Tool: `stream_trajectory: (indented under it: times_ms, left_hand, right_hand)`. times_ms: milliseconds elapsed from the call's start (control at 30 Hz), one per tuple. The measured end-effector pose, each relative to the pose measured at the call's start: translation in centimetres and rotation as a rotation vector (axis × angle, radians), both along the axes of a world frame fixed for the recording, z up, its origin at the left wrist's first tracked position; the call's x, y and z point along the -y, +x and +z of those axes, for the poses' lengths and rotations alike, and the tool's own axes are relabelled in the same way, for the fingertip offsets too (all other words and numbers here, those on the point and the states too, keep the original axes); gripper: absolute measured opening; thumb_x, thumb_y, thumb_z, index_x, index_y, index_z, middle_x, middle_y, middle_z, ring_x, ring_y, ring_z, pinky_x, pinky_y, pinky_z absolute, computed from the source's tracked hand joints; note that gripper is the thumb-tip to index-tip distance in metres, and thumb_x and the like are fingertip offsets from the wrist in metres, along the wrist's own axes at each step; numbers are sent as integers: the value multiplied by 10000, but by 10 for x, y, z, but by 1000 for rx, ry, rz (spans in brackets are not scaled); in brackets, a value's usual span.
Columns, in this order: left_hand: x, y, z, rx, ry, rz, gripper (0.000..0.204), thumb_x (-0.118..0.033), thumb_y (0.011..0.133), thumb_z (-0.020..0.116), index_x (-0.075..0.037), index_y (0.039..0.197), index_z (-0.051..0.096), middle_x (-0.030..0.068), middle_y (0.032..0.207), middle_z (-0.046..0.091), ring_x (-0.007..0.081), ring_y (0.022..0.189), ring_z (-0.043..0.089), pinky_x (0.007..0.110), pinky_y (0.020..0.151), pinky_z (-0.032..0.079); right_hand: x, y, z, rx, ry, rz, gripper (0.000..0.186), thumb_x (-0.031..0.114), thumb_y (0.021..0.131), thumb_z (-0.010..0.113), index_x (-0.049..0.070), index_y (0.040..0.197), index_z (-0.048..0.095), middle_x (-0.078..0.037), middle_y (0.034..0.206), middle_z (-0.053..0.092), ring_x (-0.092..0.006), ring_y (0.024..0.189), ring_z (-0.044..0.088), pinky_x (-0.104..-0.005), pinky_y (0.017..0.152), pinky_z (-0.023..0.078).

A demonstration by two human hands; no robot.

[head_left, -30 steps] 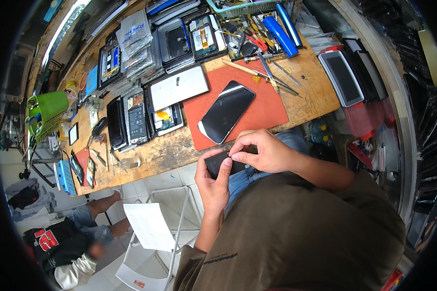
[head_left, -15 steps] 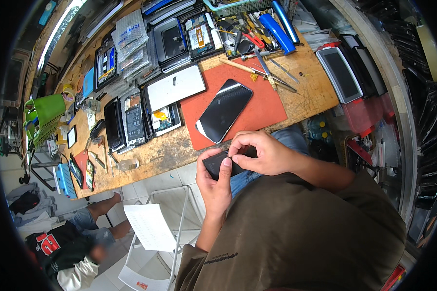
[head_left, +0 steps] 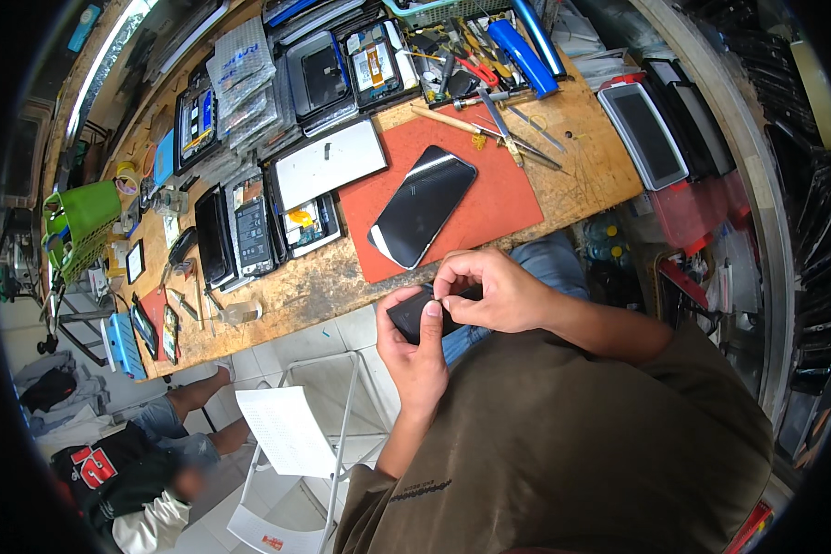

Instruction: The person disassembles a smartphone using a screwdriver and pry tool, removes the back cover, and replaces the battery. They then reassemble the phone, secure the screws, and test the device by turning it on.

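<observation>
My left hand [head_left: 415,363] is closed round a flat black rectangular piece [head_left: 406,317], held just off the table's near edge with the thumb lying on its face. What kind of piece it is I cannot make out. Against its upper edge my right hand [head_left: 496,294] is pinched, thumb and forefinger together; anything between the fingertips is hidden. Beyond both hands a black phone [head_left: 425,205] with a glossy face lies slantwise on a red mat [head_left: 512,198].
On the wooden table [head_left: 319,274], opened tablets [head_left: 253,231] stand left of the mat. Tweezers [head_left: 501,127] lie behind it, near a tray of tools [head_left: 452,65]. A folding chair [head_left: 346,406] with a paper sheet [head_left: 286,429] stands below, and another person [head_left: 125,471] sits at lower left.
The view has shifted slightly, so the table things sit a little further left and up. My hands keep nearly the same hold, and the black piece is tilted slightly differently.
</observation>
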State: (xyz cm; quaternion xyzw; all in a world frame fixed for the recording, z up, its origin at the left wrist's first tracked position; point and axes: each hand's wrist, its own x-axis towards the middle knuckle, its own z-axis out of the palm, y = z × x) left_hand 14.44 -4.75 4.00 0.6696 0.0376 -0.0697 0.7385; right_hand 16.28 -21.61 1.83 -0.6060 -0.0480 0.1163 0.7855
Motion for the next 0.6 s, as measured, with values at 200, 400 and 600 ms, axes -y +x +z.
stream_trajectory:
  times_ms: [200, 400, 600]
  left_hand:
    - [1, 0, -1, 1, -33, 25, 290, -97, 1025, 714, -13, 1263, 572, 55, 1109, 641, 100, 989, 597, 260, 895, 503]
    - [1, -2, -2, 12, -33, 35, 312, -88, 1024, 707, -13, 1284, 552, 56, 1098, 627, 103, 973, 603, 262, 873, 520]
    - [0, -4, -1, 8, -42, 27, 283, -95, 1028, 709, -11, 1261, 572, 66, 1113, 650, 113, 1006, 615, 273, 905, 518]
  right_hand:
    - [-4, -5, -2, -2, 58, -50, 99, 16, 906, 746, -27, 977, 691, -54, 895, 714, -92, 849, 666, -283, 753, 547]
    - [-5, -5, -1, 2, 61, -49, 92, 12, 904, 741, -25, 974, 694, -53, 898, 717, -94, 857, 671, -284, 757, 549]
    - [-5, -8, 3, -18, 35, -59, 86, 15, 904, 742, -23, 967, 699, -53, 901, 715, -97, 859, 667, -288, 769, 548]
